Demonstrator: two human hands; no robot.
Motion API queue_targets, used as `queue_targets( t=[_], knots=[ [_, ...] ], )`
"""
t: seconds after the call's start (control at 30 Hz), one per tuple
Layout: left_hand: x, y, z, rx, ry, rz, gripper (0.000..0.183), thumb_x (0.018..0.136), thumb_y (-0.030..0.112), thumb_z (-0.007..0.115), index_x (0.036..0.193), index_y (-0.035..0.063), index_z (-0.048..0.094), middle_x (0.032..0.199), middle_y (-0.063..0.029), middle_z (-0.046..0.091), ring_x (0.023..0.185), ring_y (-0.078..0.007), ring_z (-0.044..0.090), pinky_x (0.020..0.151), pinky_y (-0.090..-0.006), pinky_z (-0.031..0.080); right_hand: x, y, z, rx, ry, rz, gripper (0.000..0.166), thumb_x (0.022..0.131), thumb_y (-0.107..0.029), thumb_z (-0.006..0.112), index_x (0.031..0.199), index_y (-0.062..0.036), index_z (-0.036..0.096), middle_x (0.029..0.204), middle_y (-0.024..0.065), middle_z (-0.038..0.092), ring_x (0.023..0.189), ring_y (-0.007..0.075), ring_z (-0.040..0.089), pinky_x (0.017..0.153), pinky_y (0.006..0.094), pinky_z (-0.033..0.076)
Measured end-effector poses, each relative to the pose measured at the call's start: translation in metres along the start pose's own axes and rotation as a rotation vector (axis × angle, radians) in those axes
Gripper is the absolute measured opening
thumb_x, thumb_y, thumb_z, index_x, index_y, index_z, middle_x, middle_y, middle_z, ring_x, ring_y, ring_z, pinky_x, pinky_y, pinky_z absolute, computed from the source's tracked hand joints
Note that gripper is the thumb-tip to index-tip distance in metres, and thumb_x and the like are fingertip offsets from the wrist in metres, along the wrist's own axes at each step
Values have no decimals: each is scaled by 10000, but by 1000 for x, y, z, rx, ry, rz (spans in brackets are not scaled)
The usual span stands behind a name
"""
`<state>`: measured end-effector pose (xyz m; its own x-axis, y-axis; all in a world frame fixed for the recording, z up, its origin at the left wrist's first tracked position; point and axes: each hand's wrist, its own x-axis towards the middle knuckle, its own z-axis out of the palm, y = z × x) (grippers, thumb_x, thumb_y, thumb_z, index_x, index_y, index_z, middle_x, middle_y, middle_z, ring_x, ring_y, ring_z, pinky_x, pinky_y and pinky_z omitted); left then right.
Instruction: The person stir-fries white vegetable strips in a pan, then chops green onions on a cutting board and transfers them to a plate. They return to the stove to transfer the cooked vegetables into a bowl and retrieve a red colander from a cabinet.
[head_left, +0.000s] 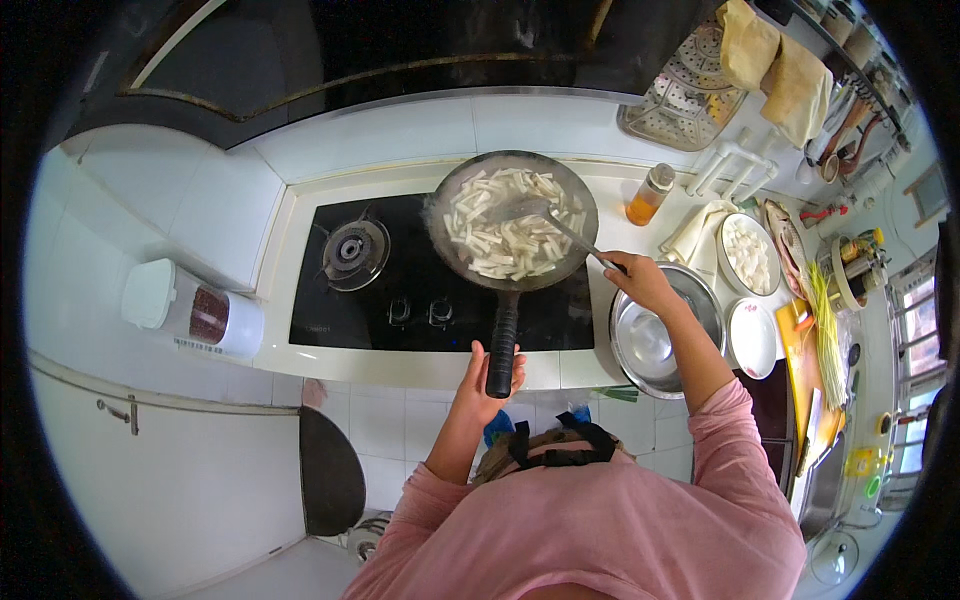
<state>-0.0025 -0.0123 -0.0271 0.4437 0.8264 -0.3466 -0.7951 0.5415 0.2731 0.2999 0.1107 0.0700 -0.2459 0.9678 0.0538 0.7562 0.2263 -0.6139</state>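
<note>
A dark wok (517, 284) stands over the right side of the black glass gas hob (360, 319), holding many pale, cut strips of food (487, 206) with steam rising from them. Its ribbed black handle (502, 341) points toward me. My left hand (475, 394) is wrapped loosely around the handle's end from below, thumb on the left side and fingertips showing on the right. In my right hand (643, 282) is the handle of a metal spatula (573, 235). The spatula's blade rests among the strips near the wok's middle, partly veiled by steam.
Under my right forearm sits a steel basin (622, 330). Farther right are a bowl of white chunks (750, 255), a white dish (752, 337), a whole fish (784, 244) and a yellow cutting board (789, 330) with a knife (810, 427). An oil bottle (649, 196) stands behind.
</note>
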Motion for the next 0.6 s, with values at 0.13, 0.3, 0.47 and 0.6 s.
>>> queue_targets(
  t=[0.13, 0.3, 0.47, 0.6],
  knots=[
    [-25, 8, -21, 25, 121, 71, 449, 937, 435, 516, 1043, 10, 615, 1005, -103, 618, 913, -199, 562, 891, -352, 432, -22, -20, -12, 123, -35, 119, 327, 848, -174, 618, 1165, -95, 622, 853, 177, 647, 732, 281, 614, 701, 350, 479],
    [-31, 9, -78, 27, 147, -17, 235, 930, 254, 559, 1021, 47, 624, 937, -71, 654, 885, -195, 596, 879, -342, 439, -53, -4, 8, 134, -2, 103, 342, 859, -179, 609, 1197, -126, 610, 860, 169, 654, 729, 270, 618, 695, 350, 482],
    [-31, 5, -82, 77, 236, -72, 205, 924, 202, 537, 1053, 52, 589, 856, -44, 646, 768, -168, 596, 813, -324, 468, -48, -40, 46, 203, 20, 213, 376, 825, -244, 638, 1190, -158, 610, 903, 153, 661, 814, 325, 633, 721, 419, 494],
    [-24, -11, -78, 230, 324, -240, 190, 890, 191, 594, 1026, 59, 614, 835, -39, 654, 700, -154, 609, 778, -330, 511, -72, -46, 72, 262, -14, 158, 416, 828, -240, 624, 1232, -156, 571, 895, 161, 657, 791, 319, 638, 718, 423, 498]
  ],
)
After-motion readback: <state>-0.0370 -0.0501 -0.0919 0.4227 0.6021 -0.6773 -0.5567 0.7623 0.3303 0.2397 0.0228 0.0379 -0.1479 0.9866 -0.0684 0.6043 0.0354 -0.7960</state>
